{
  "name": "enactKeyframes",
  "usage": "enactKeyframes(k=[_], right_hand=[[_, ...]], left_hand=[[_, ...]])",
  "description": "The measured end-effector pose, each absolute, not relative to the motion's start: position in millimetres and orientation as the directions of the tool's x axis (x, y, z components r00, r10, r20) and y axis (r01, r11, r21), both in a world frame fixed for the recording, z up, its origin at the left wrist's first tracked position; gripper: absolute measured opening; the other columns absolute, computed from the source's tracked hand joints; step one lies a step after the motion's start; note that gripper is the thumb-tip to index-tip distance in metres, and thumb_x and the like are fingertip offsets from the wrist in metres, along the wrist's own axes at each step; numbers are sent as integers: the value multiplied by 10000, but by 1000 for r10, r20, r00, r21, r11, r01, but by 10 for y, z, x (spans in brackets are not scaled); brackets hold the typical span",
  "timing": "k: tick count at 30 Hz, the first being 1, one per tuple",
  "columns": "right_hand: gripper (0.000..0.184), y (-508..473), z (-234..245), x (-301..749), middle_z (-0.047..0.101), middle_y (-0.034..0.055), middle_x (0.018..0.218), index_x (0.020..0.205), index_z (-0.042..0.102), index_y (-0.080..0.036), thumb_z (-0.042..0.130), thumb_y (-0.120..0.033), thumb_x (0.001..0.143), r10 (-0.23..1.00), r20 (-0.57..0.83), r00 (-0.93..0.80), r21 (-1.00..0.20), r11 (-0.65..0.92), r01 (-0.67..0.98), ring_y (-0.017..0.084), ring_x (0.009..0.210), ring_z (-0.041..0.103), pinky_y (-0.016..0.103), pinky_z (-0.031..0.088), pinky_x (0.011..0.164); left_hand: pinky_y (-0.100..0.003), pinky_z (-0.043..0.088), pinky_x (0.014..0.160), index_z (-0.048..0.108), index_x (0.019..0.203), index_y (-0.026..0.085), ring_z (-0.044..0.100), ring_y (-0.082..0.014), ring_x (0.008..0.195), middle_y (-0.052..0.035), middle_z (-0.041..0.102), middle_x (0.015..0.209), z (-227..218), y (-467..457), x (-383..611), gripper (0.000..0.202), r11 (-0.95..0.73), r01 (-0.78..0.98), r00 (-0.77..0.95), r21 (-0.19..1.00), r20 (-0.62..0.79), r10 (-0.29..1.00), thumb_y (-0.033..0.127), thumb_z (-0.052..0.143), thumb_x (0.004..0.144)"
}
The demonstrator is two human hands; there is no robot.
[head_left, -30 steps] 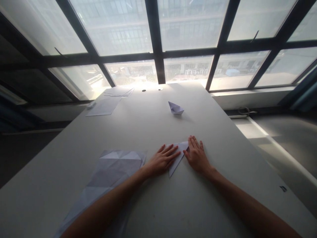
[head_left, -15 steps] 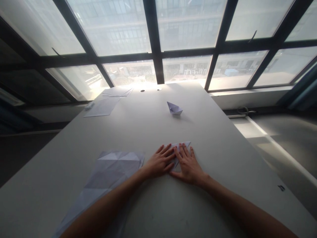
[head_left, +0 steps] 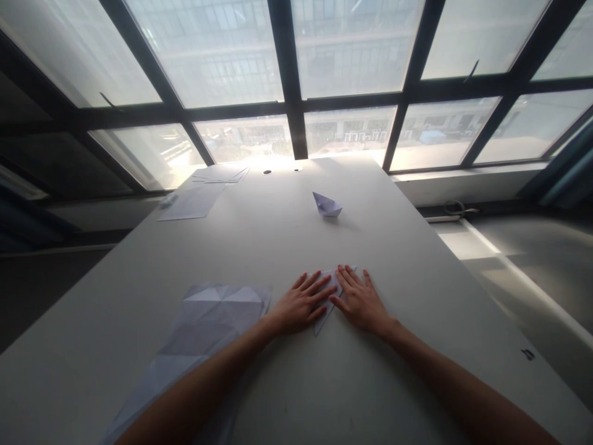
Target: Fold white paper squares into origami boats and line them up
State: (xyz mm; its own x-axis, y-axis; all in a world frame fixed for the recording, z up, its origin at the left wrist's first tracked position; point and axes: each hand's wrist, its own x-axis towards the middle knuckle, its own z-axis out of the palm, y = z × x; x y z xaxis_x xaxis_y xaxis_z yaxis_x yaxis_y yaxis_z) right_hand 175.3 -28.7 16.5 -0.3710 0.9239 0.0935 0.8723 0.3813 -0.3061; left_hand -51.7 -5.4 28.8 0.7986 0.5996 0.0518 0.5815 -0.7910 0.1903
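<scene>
A small folded piece of white paper lies flat on the table, pointed at its upper right and lower corners. My left hand rests on its left part with fingers spread and covers much of it. My right hand lies flat along the right edge of the paper, fingertips on its upper right part. Both hands are open and press from above. Beyond them stands a folded paper boat. Left of my left hand lies a creased sheet of paper, partly under my left forearm.
The white table runs up to the windows. More flat sheets lie at its far left, with a small crumpled whitish thing beside them. Two holes pierce the far end. A small dark mark shows near the right edge.
My right hand has slid a little to the right, away from my left hand. More of the folded paper, including its lower point, now shows between them.
</scene>
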Motion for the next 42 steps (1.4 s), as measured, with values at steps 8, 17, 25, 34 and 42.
enactKeyframes(k=[8, 17, 25, 34, 42], right_hand=[[654, -165, 91, 1883, 209, 161, 1586, 1517, 256, -68, 228, -482, 1012, 987, 85, -135, -240, 152, 959, 248, 1483, 125, 566, -25, 1162], [635, -160, 53, 1877, 257, 171, 1574, 1527, 229, -73, 257, -440, 1009, 988, 117, -101, -294, 131, 947, 250, 1480, 138, 534, 26, 1173], [644, -136, 97, 1857, 219, 192, 1582, 1496, 292, -29, 291, -442, 1002, 977, 213, -6, -403, 93, 910, 287, 1482, 117, 536, 111, 1171], [392, 1255, 248, 1921, 574, 170, 1356, 1175, 667, -114, 409, -318, 961, 985, 167, -46, -524, 128, 842, 230, 1328, 461, 335, 313, 1107], [326, 1895, 115, 1910, 566, 145, 1372, 1160, 662, -156, 506, -327, 930, 981, 168, -93, -496, 165, 852, 250, 1367, 407, 384, 266, 1122]], left_hand=[[-466, 75, 1201, 159, 1543, 377, 96, -256, 1493, 32, 142, 1618, 294, -44, -519, 569, -791, 588, 801, 171, 18, 599, 465, 352, 1014], [-472, 92, 1202, 190, 1537, 379, 103, -252, 1492, 38, 154, 1615, 309, -50, -519, 563, -788, 593, 797, 169, 21, 604, 464, 366, 1009], [-484, 96, 1200, 188, 1537, 377, 96, -255, 1493, 36, 147, 1616, 322, -62, -509, 564, -785, 594, 795, 175, 20, 606, 462, 370, 1010], [-491, 102, 1198, 194, 1536, 381, 113, -259, 1491, 33, 162, 1614, 319, -72, -510, 567, -787, 586, 796, 194, 40, 603, 442, 385, 1005], [-489, 111, 1197, 208, 1534, 373, 116, -255, 1491, 25, 170, 1614, 345, -90, -503, 565, -781, 588, 795, 212, 26, 606, 453, 384, 1003]])
